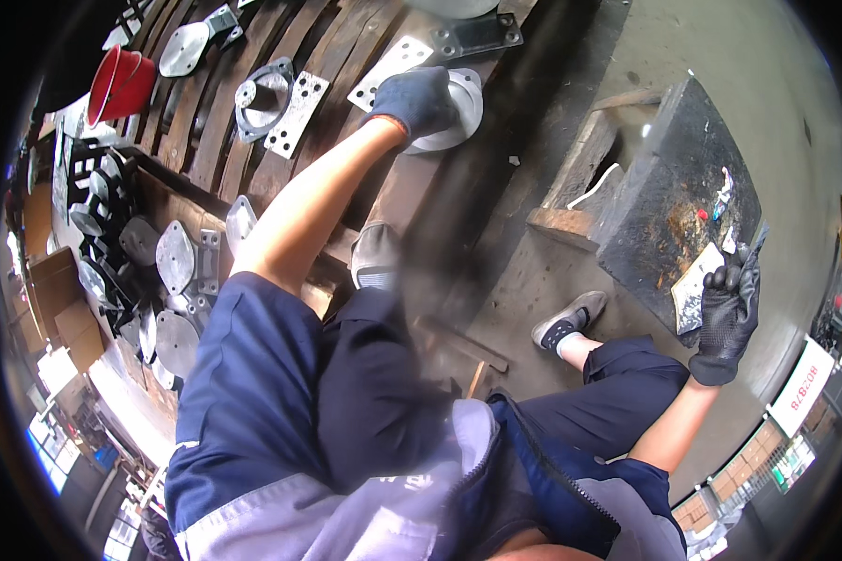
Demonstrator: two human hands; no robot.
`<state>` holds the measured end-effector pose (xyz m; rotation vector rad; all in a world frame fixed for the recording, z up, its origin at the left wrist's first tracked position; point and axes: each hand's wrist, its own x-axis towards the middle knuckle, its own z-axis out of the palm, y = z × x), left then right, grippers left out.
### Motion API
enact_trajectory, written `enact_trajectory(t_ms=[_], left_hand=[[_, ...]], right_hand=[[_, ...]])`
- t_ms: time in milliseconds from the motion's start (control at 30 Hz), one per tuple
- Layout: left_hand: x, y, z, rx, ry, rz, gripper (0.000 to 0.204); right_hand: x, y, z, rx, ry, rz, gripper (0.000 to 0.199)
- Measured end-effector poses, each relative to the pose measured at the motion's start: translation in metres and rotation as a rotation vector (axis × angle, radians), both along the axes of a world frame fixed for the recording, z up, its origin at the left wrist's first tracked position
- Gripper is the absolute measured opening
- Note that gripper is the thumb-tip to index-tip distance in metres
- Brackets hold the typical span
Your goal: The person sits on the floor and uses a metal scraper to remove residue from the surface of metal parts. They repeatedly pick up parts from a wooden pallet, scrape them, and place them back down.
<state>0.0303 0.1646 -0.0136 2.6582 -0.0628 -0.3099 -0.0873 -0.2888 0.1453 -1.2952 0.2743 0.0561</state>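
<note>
My left hand [415,103], in a dark blue glove, is closed over a round grey metal flange plate [468,110] on the wooden slats; its fingertips are hidden. Beside it lies a flat metal plate with holes [391,69]. My right hand [728,318], in a black glove, is raised at the right with its fingers curled. A thin dark piece sticks up from it, and I cannot make out what that is. Next to those fingers, a whitish, stained flat pad [698,288] lies at the edge of a dark-topped wooden stand [660,210].
Another flange with a cylinder stub [253,97] and a holed plate [297,114] lie on the slatted wooden platform [332,47]. A red bucket [122,86] stands far left. Several metal parts [176,257] are piled left of my arm. My shoe [571,316] rests beside the stand.
</note>
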Motion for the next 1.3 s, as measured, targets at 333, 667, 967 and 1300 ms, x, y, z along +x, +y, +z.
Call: enact_trajectory(t_ms=[333, 667, 967, 1300], left_hand=[[-0.033, 0.039, 0.014, -1.310, 0.439, 0.164, 0.038], [-0.083, 0.083, -0.038, -0.336, -0.516, -0.094, 0.032], [-0.097, 0.130, -0.028, -1.104, -0.046, 0.537, 0.041], [-0.127, 0.149, -0.054, -0.580, 0.237, 0.963, 0.053]], right_hand=[[0.013, 0.038, -0.007, -0.024, 0.018, 0.025, 0.039], [0.010, 0.057, -0.001, -0.054, 0.034, 0.033, 0.019], [0.008, 0.085, -0.007, -0.072, 0.050, 0.215, 0.032], [-0.004, 0.172, -0.035, -0.257, 0.115, 0.596, 0.038]])
